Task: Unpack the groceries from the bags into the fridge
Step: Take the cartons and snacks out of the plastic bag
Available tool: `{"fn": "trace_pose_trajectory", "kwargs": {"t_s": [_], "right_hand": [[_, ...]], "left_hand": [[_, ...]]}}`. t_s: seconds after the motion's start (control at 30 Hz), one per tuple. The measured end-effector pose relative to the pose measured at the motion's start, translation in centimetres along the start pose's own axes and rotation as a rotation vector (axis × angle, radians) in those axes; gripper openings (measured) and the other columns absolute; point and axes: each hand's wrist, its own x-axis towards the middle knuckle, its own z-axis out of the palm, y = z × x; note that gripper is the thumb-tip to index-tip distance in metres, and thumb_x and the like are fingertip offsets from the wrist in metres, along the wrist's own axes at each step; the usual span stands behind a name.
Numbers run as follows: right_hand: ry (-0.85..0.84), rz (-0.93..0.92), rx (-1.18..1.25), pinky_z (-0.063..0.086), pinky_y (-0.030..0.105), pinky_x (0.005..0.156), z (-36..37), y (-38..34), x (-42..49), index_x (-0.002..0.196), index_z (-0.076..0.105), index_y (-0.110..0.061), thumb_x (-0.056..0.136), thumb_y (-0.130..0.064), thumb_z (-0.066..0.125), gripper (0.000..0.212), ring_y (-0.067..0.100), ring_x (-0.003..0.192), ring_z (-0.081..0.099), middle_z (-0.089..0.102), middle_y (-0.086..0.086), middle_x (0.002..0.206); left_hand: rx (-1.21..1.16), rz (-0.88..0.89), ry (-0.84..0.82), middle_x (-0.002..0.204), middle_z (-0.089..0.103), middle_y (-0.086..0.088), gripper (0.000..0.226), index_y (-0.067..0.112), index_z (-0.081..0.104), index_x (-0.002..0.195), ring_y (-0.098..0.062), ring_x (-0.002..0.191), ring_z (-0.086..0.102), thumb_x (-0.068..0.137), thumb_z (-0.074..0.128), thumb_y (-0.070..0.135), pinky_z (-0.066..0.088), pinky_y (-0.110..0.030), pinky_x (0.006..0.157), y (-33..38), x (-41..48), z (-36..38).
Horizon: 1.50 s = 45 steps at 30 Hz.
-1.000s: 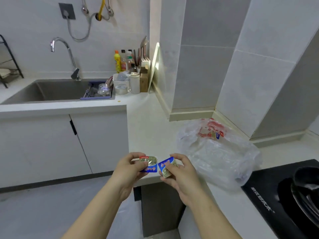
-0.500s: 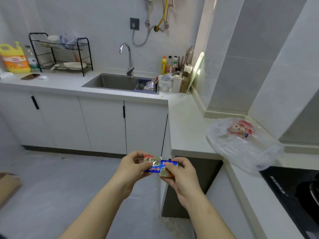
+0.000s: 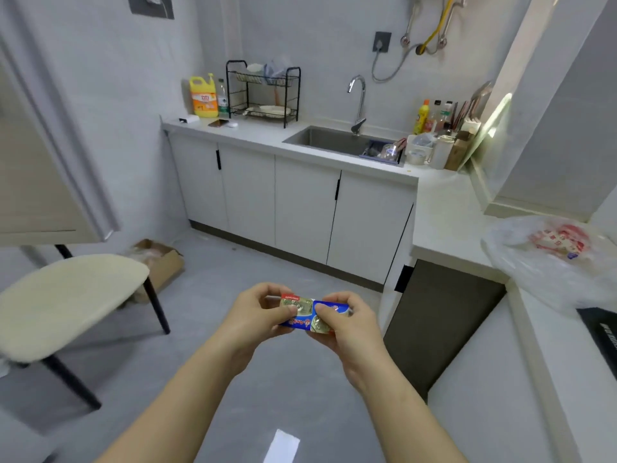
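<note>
Two small butter portions in blue and gold foil are held side by side in front of me above the floor. My left hand (image 3: 253, 312) pinches the left butter portion (image 3: 297, 307). My right hand (image 3: 347, 325) pinches the right butter portion (image 3: 325, 320), and the two packs touch. A clear plastic grocery bag (image 3: 547, 262) with red print lies on the white counter (image 3: 444, 222) at the right, apart from both hands. No fridge can be made out with certainty in this view.
A cream chair (image 3: 66, 299) on black legs stands at the left, with a cardboard box (image 3: 160, 262) behind it. White cabinets (image 3: 300, 208), a sink (image 3: 337, 142) and a dish rack (image 3: 263, 91) run along the far wall. A beige panel (image 3: 30, 175) fills the upper left. A black hob (image 3: 601, 332) is at the right edge.
The view has swung left, away from the counter corner, so the bag slid to the right edge and the chair appeared. Both hands brought the two butter portions together.
</note>
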Motion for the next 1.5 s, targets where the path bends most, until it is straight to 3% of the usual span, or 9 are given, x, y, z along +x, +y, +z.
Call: {"fn": "trace_pose_trajectory", "kwargs": {"t_s": [0.27,0.53,0.73,0.97,1.13,1.3,1.4,1.5], "right_hand": [[-0.219,-0.084,-0.084,0.059,0.029,0.065,11.0,-0.3,-5.4,0.09,0.058,-0.013,0.085,-0.006,0.066,0.012,0.026,0.09,0.068,0.061,0.013,0.103],[-0.373,-0.12,-0.103,0.059,0.031,0.067,25.1,1.2,-9.7,0.088,0.058,-0.013,0.084,-0.006,0.066,0.012,0.021,0.086,0.067,0.061,0.008,0.096],[-0.416,-0.153,-0.057,0.059,0.028,0.061,35.9,2.4,-12.7,0.086,0.058,-0.01,0.085,-0.001,0.064,0.011,0.016,0.071,0.067,0.06,0.007,0.09],[-0.415,-0.232,-0.048,0.059,0.025,0.059,44.6,1.6,-14.0,0.083,0.058,-0.011,0.086,-0.001,0.063,0.011,0.016,0.071,0.067,0.062,0.009,0.088],[-0.417,-0.289,-0.039,0.06,0.03,0.066,48.8,0.3,-14.8,0.085,0.058,-0.013,0.086,-0.003,0.063,0.012,0.022,0.083,0.067,0.061,0.01,0.096],[-0.437,-0.442,-0.041,0.058,0.024,0.059,51.5,-2.1,-15.8,0.087,0.059,-0.016,0.087,-0.006,0.063,0.01,0.016,0.077,0.067,0.061,0.005,0.091],[-0.438,-0.617,-0.095,0.058,0.024,0.059,53.0,-3.6,-16.4,0.085,0.059,-0.016,0.087,-0.006,0.062,0.011,0.013,0.074,0.066,0.06,-0.001,0.086],[-0.442,-0.807,-0.18,0.056,0.023,0.059,54.5,-5.4,-16.8,0.082,0.055,-0.022,0.089,-0.007,0.059,0.017,0.012,0.078,0.065,0.059,-0.008,0.086]], "left_hand": [[-0.025,0.129,0.192,0.099,0.065,-0.009,0.016,0.013,0.059,0.1,-0.018,0.089,0.066,0.086,0.064,0.009,0.057,-0.028,0.073,0.8,-7.1,-11.5],[-0.079,0.212,0.337,0.096,0.067,-0.013,0.013,0.012,0.062,0.093,-0.023,0.091,0.067,0.084,0.065,0.004,0.057,-0.036,0.079,0.6,-11.4,-25.5],[-0.11,0.259,0.361,0.09,0.068,-0.01,0.013,0.009,0.061,0.09,-0.019,0.079,0.069,0.084,0.063,-0.002,0.059,-0.027,0.071,1.1,-13.3,-36.4],[-0.105,0.298,0.372,0.091,0.069,-0.011,0.011,0.01,0.061,0.091,-0.017,0.077,0.069,0.084,0.065,0.002,0.058,-0.024,0.067,3.2,-13.4,-45.0],[-0.124,0.375,0.359,0.092,0.067,-0.012,0.011,0.009,0.06,0.092,-0.015,0.075,0.069,0.085,0.063,0.001,0.056,-0.02,0.06,5.3,-13.9,-48.8],[-0.131,0.478,0.37,0.091,0.068,-0.011,0.011,0.01,0.061,0.091,-0.014,0.075,0.069,0.084,0.064,0.002,0.059,-0.024,0.065,8.0,-14.6,-51.1],[-0.094,0.539,0.386,0.094,0.068,-0.008,0.012,0.014,0.061,0.092,-0.018,0.088,0.068,0.083,0.066,0.005,0.057,-0.027,0.069,9.9,-14.9,-52.3],[-0.072,0.623,0.411,0.093,0.067,-0.006,0.014,0.016,0.059,0.088,-0.017,0.087,0.067,0.084,0.065,0.003,0.058,-0.025,0.069,12.2,-15.3,-53.0]]}}
